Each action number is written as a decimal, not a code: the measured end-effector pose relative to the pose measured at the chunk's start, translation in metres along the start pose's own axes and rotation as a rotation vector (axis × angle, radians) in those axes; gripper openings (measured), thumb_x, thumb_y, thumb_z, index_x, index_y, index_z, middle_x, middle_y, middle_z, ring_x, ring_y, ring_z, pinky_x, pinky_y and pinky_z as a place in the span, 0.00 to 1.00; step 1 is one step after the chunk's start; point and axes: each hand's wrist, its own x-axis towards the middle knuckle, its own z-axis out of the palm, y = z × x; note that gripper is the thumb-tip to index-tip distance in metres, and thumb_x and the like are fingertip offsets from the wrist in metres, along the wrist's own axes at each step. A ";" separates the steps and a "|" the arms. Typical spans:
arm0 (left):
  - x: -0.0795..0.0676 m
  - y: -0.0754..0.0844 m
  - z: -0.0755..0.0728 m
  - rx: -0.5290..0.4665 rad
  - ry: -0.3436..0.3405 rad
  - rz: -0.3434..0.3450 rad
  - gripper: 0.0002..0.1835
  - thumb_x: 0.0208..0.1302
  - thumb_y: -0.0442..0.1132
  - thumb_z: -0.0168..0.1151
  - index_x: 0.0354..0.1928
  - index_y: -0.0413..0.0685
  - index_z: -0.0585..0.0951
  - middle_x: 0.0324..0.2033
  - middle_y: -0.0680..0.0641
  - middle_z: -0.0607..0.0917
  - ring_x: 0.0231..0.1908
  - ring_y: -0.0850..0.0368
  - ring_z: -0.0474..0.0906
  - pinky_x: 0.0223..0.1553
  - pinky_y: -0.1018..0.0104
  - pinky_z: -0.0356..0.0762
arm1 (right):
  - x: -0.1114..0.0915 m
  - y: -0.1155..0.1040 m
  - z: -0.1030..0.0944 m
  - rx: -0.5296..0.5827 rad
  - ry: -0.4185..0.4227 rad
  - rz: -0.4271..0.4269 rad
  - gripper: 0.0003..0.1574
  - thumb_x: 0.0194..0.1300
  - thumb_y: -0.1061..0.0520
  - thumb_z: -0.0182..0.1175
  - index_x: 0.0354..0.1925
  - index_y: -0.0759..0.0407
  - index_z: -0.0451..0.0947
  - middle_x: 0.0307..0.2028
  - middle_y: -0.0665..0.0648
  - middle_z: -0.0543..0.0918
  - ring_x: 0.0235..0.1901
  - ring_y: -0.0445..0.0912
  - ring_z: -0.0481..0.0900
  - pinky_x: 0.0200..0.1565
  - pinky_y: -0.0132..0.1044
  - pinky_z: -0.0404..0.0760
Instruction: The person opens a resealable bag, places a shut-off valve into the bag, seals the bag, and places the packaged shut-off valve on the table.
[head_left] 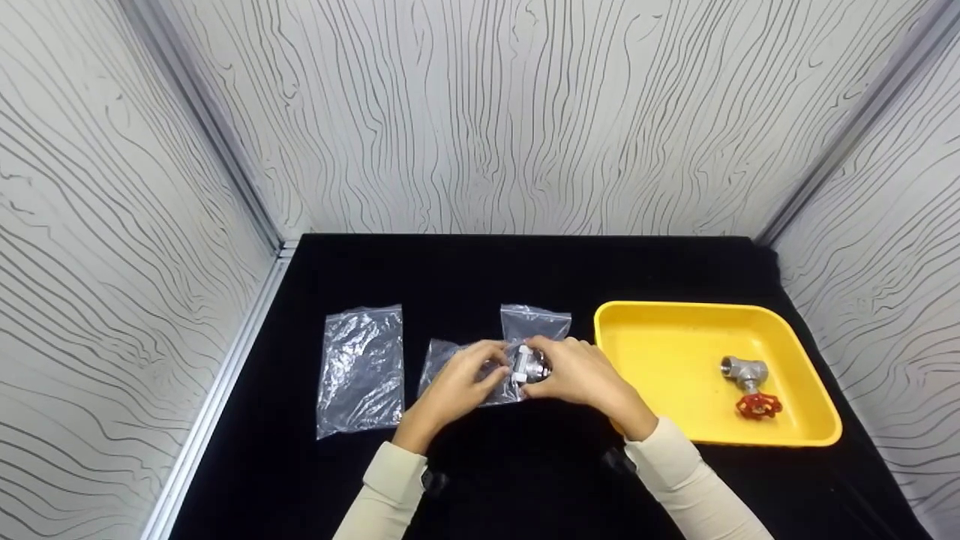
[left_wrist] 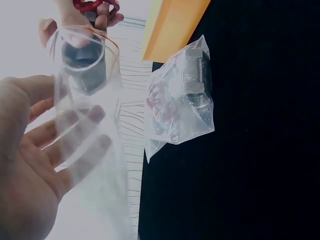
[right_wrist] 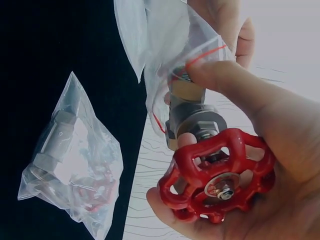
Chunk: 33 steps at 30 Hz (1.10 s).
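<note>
My right hand (head_left: pixel 581 375) grips a metal valve with a red handwheel (right_wrist: pixel 220 175); its wheel lies against the palm in the right wrist view. The valve's threaded end is at the mouth of a clear zip bag (left_wrist: pixel 92 185), which has a red line along its opening. My left hand (head_left: pixel 454 382) holds this bag by its side, thumb near the mouth, fingers showing through the plastic. Beside the hands a second valve lies inside a clear bag (right_wrist: pixel 75 150) on the black cloth. In the head view the fingers hide much of the held valve.
A flat clear zip bag (head_left: pixel 360 371) lies on the black cloth at the left. At the right stands a yellow tray (head_left: pixel 675 309) holding another red-wheeled valve (head_left: pixel 746 371). Patterned panels (head_left: pixel 480 112) enclose the back and sides.
</note>
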 end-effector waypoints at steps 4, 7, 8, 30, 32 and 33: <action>0.000 0.000 0.000 -0.012 0.012 0.014 0.03 0.75 0.37 0.66 0.45 0.46 0.85 0.60 0.43 0.87 0.60 0.49 0.85 0.61 0.57 0.85 | 0.001 0.000 0.000 0.013 0.001 0.026 0.41 0.49 0.38 0.80 0.59 0.53 0.84 0.34 0.51 0.88 0.29 0.49 0.81 0.31 0.46 0.79; 0.000 0.000 0.000 -0.017 0.004 0.014 0.03 0.74 0.37 0.67 0.45 0.46 0.85 0.60 0.44 0.87 0.61 0.49 0.84 0.62 0.58 0.85 | 0.001 -0.001 0.000 0.015 -0.011 0.039 0.43 0.48 0.37 0.81 0.60 0.54 0.83 0.36 0.52 0.89 0.30 0.51 0.82 0.33 0.48 0.81; 0.000 0.001 0.000 -0.017 -0.001 0.013 0.03 0.74 0.38 0.67 0.45 0.46 0.85 0.61 0.44 0.87 0.61 0.49 0.84 0.62 0.58 0.84 | 0.001 -0.001 0.000 0.015 -0.015 0.039 0.44 0.48 0.38 0.81 0.60 0.55 0.83 0.36 0.53 0.90 0.31 0.51 0.83 0.33 0.49 0.82; -0.006 0.001 0.013 0.001 -0.039 -0.003 0.03 0.74 0.38 0.67 0.45 0.49 0.84 0.62 0.49 0.85 0.62 0.55 0.83 0.64 0.58 0.83 | -0.002 0.001 0.004 0.056 -0.170 0.016 0.35 0.48 0.50 0.81 0.53 0.53 0.78 0.31 0.53 0.82 0.30 0.50 0.79 0.31 0.48 0.76; -0.007 0.001 0.013 0.008 -0.039 -0.004 0.03 0.74 0.39 0.67 0.45 0.49 0.84 0.62 0.49 0.85 0.61 0.55 0.83 0.64 0.58 0.83 | -0.002 0.002 0.005 0.067 -0.176 0.012 0.35 0.48 0.51 0.80 0.53 0.52 0.79 0.30 0.52 0.81 0.30 0.49 0.77 0.30 0.47 0.75; -0.007 0.001 0.013 0.012 -0.040 -0.003 0.03 0.75 0.39 0.67 0.45 0.49 0.84 0.62 0.49 0.86 0.61 0.54 0.83 0.64 0.58 0.83 | -0.002 0.002 0.005 0.072 -0.177 0.010 0.34 0.48 0.51 0.80 0.53 0.52 0.79 0.30 0.51 0.80 0.29 0.48 0.76 0.30 0.46 0.74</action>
